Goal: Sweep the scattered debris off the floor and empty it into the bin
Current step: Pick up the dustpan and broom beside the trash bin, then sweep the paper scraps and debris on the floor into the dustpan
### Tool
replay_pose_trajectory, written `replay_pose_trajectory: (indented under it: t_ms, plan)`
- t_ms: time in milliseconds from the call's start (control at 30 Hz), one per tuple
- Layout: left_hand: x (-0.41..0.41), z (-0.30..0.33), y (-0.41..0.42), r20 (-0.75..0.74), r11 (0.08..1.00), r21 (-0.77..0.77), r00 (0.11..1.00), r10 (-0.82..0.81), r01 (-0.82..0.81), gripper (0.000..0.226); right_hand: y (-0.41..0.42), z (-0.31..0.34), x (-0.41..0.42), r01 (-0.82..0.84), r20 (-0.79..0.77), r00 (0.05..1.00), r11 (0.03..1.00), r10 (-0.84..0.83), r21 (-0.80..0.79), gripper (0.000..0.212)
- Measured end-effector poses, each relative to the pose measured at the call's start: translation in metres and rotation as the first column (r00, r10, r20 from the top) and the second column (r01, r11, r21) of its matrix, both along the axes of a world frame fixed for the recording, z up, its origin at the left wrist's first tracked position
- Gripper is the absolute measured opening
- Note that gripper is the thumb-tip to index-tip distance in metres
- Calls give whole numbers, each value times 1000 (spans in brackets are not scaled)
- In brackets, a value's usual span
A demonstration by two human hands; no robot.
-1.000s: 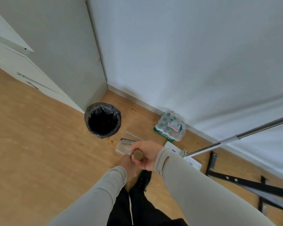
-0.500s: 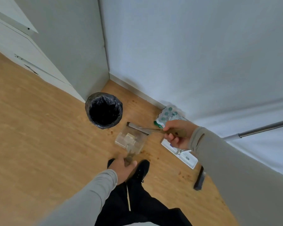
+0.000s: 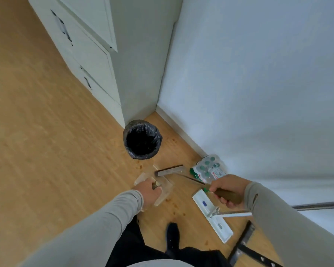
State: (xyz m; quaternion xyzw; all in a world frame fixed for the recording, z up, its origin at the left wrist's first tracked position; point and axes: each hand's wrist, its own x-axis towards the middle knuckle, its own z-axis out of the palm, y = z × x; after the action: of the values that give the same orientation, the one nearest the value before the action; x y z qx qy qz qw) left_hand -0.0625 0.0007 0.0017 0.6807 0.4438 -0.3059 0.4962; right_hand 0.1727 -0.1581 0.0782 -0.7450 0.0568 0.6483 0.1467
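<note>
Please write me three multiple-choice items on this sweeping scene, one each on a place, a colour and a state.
1. Where does the bin stand?
A. on the floor by the cabinet's corner
B. on top of the flat mop head
C. behind the person's foot

2. What colour is the bin's liner?
A. white
B. black
C. green

3. What does the right hand do?
A. hangs idle
B. presses flat on the wall
C. grips the brush handle

Answers: 1 A, the bin sits on the wood floor beside the cabinet. 2 B, the bag folded over its rim is black. 3 C, the fingers curl round the brown handle, while the left hand holds the clear dustpan.
</note>
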Motion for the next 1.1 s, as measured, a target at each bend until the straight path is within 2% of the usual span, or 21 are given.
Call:
replay_pose_trajectory:
  t_ms: [133, 233, 300, 367, 400, 433, 467, 533, 600, 700, 800, 933, 1000, 1100]
  plan:
    - [-33, 21, -30, -29, 988, 26, 988, 153, -153, 43, -9, -4, 3, -354, 40, 934, 934, 356, -40, 11]
    - [-61, 40, -67, -51, 964, 110, 967, 248, -242, 55, -20, -8, -9, -528, 47, 848, 849, 528, -23, 10]
    - [-81, 49, -93, -96, 944, 159, 947, 307, -290, 64, -26, -11, -22, -665, 87, 742, 746, 665, -30, 11]
    - [-107, 57, -118, -138, 914, 133, 906, 401, -384, 64, -28, -14, -33, -784, 116, 611, 619, 783, -53, 15]
    - [-120, 59, -129, -145, 891, 99, 879, 454, -444, 62, -30, -17, -36, -809, 128, 576, 586, 807, -56, 15]
    - [-134, 62, -139, -146, 864, 65, 852, 503, -499, 60, -34, -18, -36, -808, 129, 576, 586, 807, -62, 13]
    - [-148, 64, -149, -142, 839, 37, 828, 542, -543, 59, -40, -19, -34, -767, 106, 629, 637, 770, -74, 12]
    - [-173, 65, -168, -127, 786, 28, 778, 616, -617, 54, -58, -19, -26, -593, 36, 799, 797, 600, -111, 14]
    - [-194, 62, -184, -107, 719, 62, 711, 695, -692, 46, -78, -21, -21, -504, 31, 858, 852, 513, -138, 17]
    - [-220, 56, -205, -88, 665, 86, 660, 746, -742, 41, -108, -31, -28, -561, 132, 797, 804, 589, -197, 19]
    - [-240, 48, -223, -90, 655, 100, 649, 755, -749, 40, -133, -46, -43, -586, 290, 720, 776, 631, -233, 10]
    - [-252, 30, -234, -105, 713, 113, 706, 701, -692, 40, -156, -72, -61, -623, 477, 595, 746, 647, -235, 24]
    - [-253, 16, -236, -114, 745, 129, 737, 667, -654, 39, -157, -92, -66, -650, 511, 519, 705, 685, -284, 28]
    - [-252, -5, -240, -139, 815, 166, 805, 577, -556, 38, -153, -116, -80, -678, 522, 455, 661, 721, -322, 29]
